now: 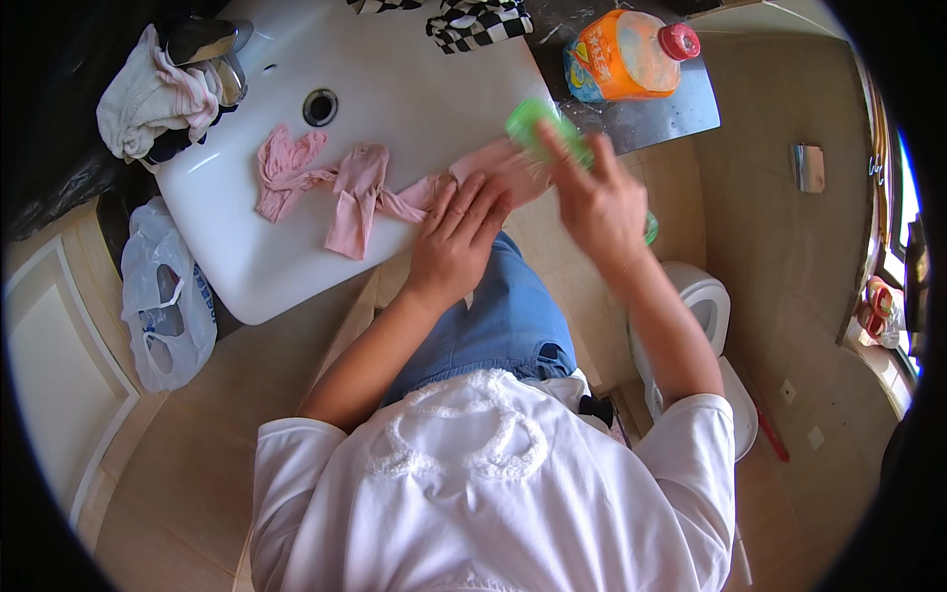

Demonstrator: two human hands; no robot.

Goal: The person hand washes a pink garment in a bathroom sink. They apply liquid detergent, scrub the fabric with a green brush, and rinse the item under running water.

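Note:
A pink cloth garment (359, 200) lies twisted along the front rim of a white washbasin (244, 274). My left hand (459, 237) presses flat on the garment, fingers spread, near the basin's edge. My right hand (599, 200) grips a green brush (544, 133), blurred, at the garment's right end; the brush's underside is hidden. Left of the garment's far part is the round drain (320, 108).
An orange plastic bottle with a red cap (678, 42) stands on the dark counter (666, 115). Checkered cloth (481, 26) lies at the basin's back. A towel (148, 103) hangs by the faucet (207, 44), a plastic bag (166, 296) below. A toilet (706, 303) is at right.

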